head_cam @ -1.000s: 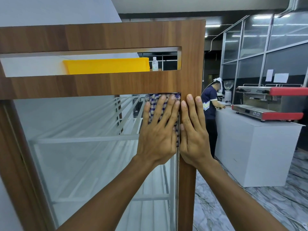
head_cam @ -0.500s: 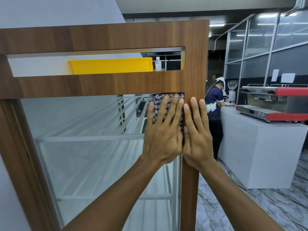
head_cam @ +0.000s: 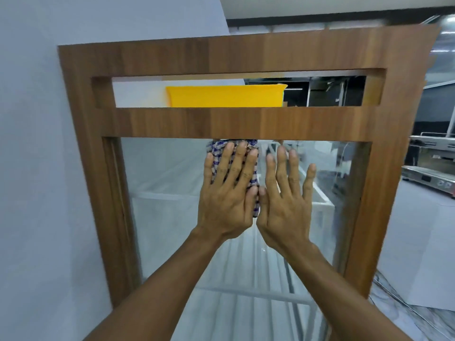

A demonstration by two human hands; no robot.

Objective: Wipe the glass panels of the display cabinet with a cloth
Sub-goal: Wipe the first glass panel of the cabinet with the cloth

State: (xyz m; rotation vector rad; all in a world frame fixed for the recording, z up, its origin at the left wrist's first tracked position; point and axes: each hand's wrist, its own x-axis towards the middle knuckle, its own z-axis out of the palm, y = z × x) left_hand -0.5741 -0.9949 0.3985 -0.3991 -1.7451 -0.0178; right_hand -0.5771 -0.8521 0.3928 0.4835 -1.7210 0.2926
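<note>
- Step in hand: wiping the upper part of the glass panel (head_cam: pixel 172 205) of the display cabinet (head_cam: pixel 246 55), judged from the cloth's position just under the wooden crossbar (head_cam: pixel 172 123).
- Left hand (head_cam: pixel 227 193): laid flat, fingers (head_cam: pixel 222 168) spread wide, pressing the blue-and-white checked cloth (head_cam: pixel 253 175) against the glass; the cloth is pinned under the palm, not gripped.
- Right hand (head_cam: pixel 285 200): open and flat just beside the left, fingers splayed, holding nothing; whether it touches the glass cannot be told.
- Next move, as a judgement: keep even pressure and draw the cloth across or down over the unwiped glass, reaching the corners by the frame.
- Background: a yellow bin (head_cam: pixel 225 96) seen through the upper slot.
- Writing: no brand, label or legible text is visible.
</note>
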